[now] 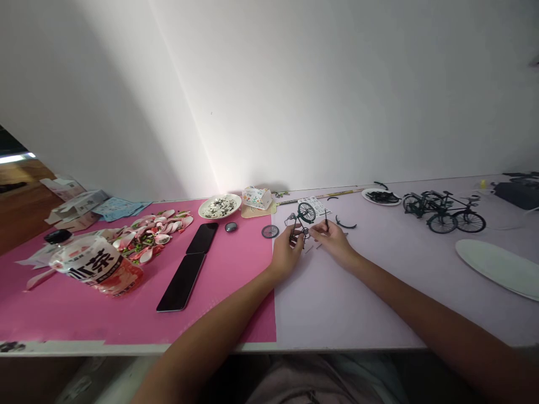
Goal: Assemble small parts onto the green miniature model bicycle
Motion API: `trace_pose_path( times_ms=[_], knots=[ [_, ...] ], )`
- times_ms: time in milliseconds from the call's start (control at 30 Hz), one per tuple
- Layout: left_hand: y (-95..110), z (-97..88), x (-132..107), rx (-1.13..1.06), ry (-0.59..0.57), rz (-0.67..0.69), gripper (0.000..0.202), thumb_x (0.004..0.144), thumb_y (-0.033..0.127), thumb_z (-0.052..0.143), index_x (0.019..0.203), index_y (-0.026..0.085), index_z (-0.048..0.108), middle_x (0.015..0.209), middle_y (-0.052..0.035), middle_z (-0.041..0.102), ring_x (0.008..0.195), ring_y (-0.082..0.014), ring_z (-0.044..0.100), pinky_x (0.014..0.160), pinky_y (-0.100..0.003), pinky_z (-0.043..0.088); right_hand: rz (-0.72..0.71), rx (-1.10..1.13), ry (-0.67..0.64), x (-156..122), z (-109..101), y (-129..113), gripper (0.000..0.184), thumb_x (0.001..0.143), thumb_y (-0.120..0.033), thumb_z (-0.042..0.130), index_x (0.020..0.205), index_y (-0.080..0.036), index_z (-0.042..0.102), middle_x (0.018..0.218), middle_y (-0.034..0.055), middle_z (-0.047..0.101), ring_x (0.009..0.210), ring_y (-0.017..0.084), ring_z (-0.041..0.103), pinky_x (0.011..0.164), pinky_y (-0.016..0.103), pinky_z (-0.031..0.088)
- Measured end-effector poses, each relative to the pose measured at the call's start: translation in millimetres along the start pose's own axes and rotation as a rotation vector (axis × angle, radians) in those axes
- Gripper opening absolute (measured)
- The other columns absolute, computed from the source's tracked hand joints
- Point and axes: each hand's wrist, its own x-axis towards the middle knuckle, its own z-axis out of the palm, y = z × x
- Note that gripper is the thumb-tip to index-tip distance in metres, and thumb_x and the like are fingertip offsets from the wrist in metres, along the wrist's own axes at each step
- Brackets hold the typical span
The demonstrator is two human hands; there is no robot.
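My left hand (288,252) is closed around a partly built black model bicycle (306,212), tilted with one spoked wheel up. Close to its lower end, my right hand (334,242) pinches with its fingertips at the small ring-shaped part. A thin dark stick (326,219) rises from between the right fingers; its kind is too small to tell. A loose spoked wheel (270,231) lies left of the bicycle. Curved black strips (346,224) rest to the right of my hands, and a printed white sheet (315,206) lies behind them.
Assembled model bicycles (446,210) stand at the right, near a plate of black parts (381,197) and a white oval plate (501,266). Leftward are a phone (183,280), a bowl of small pieces (219,207), pink-and-white pieces (147,233) and a drink bottle (99,264).
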Motion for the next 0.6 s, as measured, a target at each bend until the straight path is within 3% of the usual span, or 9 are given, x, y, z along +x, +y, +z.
trace_pose_path(
  times_ms=[233, 367, 533, 600],
  knots=[
    [5.4, -1.3, 0.0, -0.022, -0.02, 0.01, 0.037, 0.094, 0.029, 0.061, 0.13, 0.019, 0.066, 0.103, -0.0083, 0.075, 0.074, -0.0122, 0.064, 0.071, -0.024, 0.052, 0.015, 0.028, -0.024, 2.1, -1.6, 5.7, 0.063, 0.067, -0.064, 0.082, 0.075, -0.025, 0.033, 0.087, 0.0021, 0.068, 0.079, 0.018, 0.062, 0.07, 0.031, 0.053],
    [6.8, -2.7, 0.6, -0.101, -0.079, -0.024, 0.044, 0.096, 0.038, 0.061, 0.133, 0.016, 0.065, 0.098, -0.0068, 0.074, 0.076, -0.0133, 0.065, 0.072, -0.025, 0.052, -0.017, 0.018, -0.033, 2.9, -2.1, 6.5, 0.061, 0.069, -0.063, 0.081, 0.075, -0.026, 0.032, 0.08, -0.0003, 0.064, 0.076, 0.019, 0.061, 0.068, 0.032, 0.052],
    [5.7, -1.4, 1.9, -0.261, -0.124, -0.083, 0.051, 0.098, 0.05, 0.055, 0.134, 0.014, 0.063, 0.116, -0.011, 0.072, 0.079, -0.0146, 0.068, 0.074, -0.027, 0.053, -0.028, -0.037, -0.049, 0.7, -1.7, 4.0, 0.055, 0.074, -0.058, 0.077, 0.075, -0.026, 0.033, 0.081, 0.0006, 0.065, 0.078, 0.021, 0.063, 0.066, 0.033, 0.051],
    [5.0, -0.5, 3.0, -0.282, -0.123, -0.107, 0.052, 0.097, 0.051, 0.057, 0.13, 0.013, 0.065, 0.113, -0.0117, 0.072, 0.078, -0.0148, 0.067, 0.074, -0.028, 0.053, -0.032, -0.057, -0.057, -0.7, -1.6, 2.1, 0.052, 0.076, -0.056, 0.075, 0.076, -0.026, 0.032, 0.083, 0.0013, 0.067, 0.079, 0.021, 0.063, 0.064, 0.032, 0.05]
  ],
)
